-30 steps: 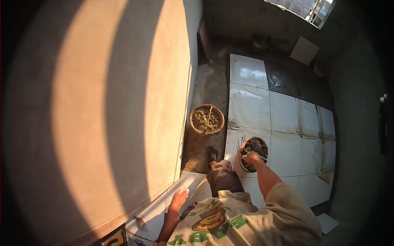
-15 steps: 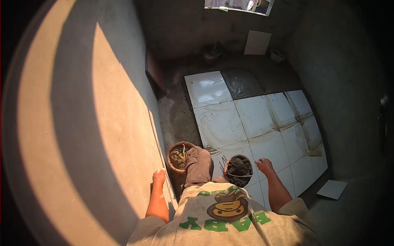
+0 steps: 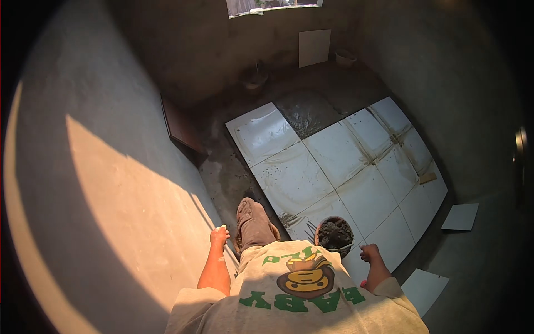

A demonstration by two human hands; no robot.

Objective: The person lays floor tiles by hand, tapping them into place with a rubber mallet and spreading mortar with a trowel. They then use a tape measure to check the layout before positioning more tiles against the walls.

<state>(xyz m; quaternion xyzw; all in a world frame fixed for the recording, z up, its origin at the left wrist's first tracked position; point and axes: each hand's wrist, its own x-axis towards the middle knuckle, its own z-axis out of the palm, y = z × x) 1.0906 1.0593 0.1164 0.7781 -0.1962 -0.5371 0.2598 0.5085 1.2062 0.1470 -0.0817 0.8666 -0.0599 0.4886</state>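
My left hand [image 3: 220, 236] hangs beside the sunlit wall [image 3: 139, 211], its fingers curled in. A pale spot shows at the fingertips; whether it is a held thing I cannot make out. My right hand [image 3: 369, 253] is loosely closed over the white floor tiles [image 3: 311, 172], with nothing visible in it. Just left of it, a bucket of dark wet mortar [image 3: 335, 233] stands on the tiles, its wire handle lowered; the hand appears apart from it. My bent trouser leg [image 3: 255, 222] covers most of a second tub [image 3: 237, 246].
A brown board [image 3: 181, 133] leans on the left wall. Wet mortar [image 3: 300, 119] borders the tiles. At the back are a basin [image 3: 254, 81], a leaning tile [image 3: 314, 48] and a bucket [image 3: 345, 58]. Loose tiles [image 3: 461, 216] lie right, near a small wooden piece [image 3: 428, 178].
The view has swung right and forward. My knee now hides the left tub, whose contents showed before. My right hand is lower, and another loose tile has come into view at lower right.
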